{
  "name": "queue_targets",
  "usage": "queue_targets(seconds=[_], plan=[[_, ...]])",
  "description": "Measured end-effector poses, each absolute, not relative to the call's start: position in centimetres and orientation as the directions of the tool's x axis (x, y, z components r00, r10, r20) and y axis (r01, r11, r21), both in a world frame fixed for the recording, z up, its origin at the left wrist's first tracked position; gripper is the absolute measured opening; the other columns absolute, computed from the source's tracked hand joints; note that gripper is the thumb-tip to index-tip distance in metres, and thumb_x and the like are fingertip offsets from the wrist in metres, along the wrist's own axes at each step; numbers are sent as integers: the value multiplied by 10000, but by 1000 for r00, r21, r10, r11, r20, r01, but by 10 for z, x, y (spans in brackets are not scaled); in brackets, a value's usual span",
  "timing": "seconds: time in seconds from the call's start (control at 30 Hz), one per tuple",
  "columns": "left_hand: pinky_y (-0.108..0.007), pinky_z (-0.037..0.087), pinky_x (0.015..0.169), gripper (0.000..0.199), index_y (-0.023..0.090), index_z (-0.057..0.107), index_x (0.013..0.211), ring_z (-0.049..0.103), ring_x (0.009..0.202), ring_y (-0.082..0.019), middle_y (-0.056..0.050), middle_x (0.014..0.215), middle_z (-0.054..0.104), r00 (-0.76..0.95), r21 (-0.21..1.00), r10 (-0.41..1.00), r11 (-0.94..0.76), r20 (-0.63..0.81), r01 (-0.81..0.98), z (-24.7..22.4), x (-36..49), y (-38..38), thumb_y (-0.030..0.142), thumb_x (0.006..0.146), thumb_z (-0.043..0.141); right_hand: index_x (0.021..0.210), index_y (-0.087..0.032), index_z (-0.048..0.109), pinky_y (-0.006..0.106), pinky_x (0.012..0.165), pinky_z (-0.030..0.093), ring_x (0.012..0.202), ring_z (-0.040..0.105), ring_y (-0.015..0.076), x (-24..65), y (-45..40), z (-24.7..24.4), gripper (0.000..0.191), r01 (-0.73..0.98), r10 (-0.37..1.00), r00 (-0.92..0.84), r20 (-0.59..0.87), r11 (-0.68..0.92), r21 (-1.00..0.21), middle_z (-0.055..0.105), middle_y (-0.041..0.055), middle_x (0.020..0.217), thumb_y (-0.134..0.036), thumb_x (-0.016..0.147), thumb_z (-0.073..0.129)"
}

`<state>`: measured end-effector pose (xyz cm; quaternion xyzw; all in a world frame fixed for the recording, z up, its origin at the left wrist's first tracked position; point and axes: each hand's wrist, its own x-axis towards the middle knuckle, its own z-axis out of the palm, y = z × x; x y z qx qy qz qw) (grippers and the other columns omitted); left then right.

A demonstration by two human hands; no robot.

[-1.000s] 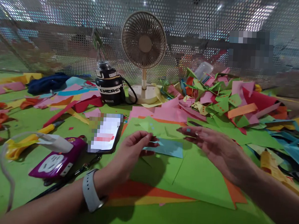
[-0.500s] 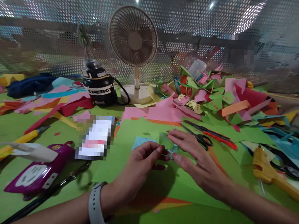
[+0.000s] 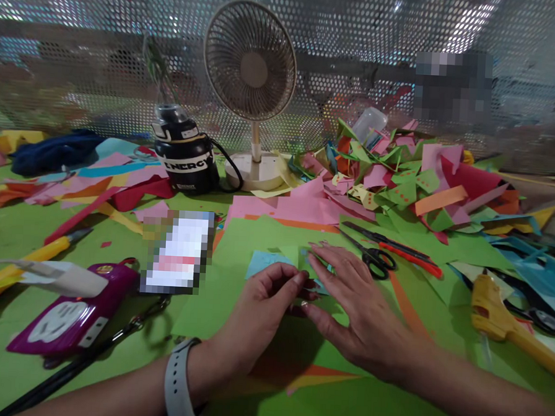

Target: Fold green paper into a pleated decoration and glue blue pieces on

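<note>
Thumb and fingers of my left hand (image 3: pixel 258 312) are pinched on a small piece of green and light blue paper. A light blue part (image 3: pixel 265 261) and a green part (image 3: pixel 289 254) of it show beyond my knuckles. My right hand (image 3: pixel 353 305) lies over the paper's right side, fingers stretched out and thumb pointing at my left fingertips. Its fingers cover much of the piece, so how the parts join is hidden. Beneath both hands is a large green sheet (image 3: pixel 222 273). Black-handled scissors (image 3: pixel 379 261) lie just past my right hand.
A red and black cutter (image 3: pixel 412 258) lies by the scissors; a yellow glue gun (image 3: pixel 489 306) is at right. Left are a phone (image 3: pixel 179 252), a purple device (image 3: pixel 77 309) and a yellow cutter (image 3: pixel 47 255). Behind stand a black bottle (image 3: pixel 187 160), a fan (image 3: pixel 252 70) and heaped paper scraps (image 3: pixel 391 177).
My right hand has turned and come down over the paper, its thumb now closer to my left fingertips. My left hand keeps its pinch. The view has shifted slightly.
</note>
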<state>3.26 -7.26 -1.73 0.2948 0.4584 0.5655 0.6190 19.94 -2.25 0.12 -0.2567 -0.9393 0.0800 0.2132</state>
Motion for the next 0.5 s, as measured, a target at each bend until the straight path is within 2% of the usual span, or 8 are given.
queue_targets(seconds=[0.2,0.33,0.5], plan=[[-258,519,690,177,193,657,781,646,769,-157,-15,790,686,-68,901,978,154,-198,-405,-17,34,-74,336,759,758,1427,-113,403,536,1067,411,1327,438,310,197,-25,-1,561,471,494,-777,391,867,-160,519,203,1393,-452,980,433],[-251,513,692,157,184,651,801,644,779,-151,-11,798,685,-67,919,982,142,-178,-369,-16,33,-75,319,783,730,1382,-44,437,526,1052,426,1295,465,313,196,-25,-3,563,481,469,-778,418,873,-86,546,224,1363,-451,993,412],[-251,517,697,140,180,661,807,634,778,-146,-12,794,677,-61,954,992,92,-113,-285,-16,31,-73,316,818,691,1374,-46,447,536,1066,406,1302,462,317,196,-27,-6,556,494,451,-775,443,869,-21,550,222,1372,-444,986,443]])
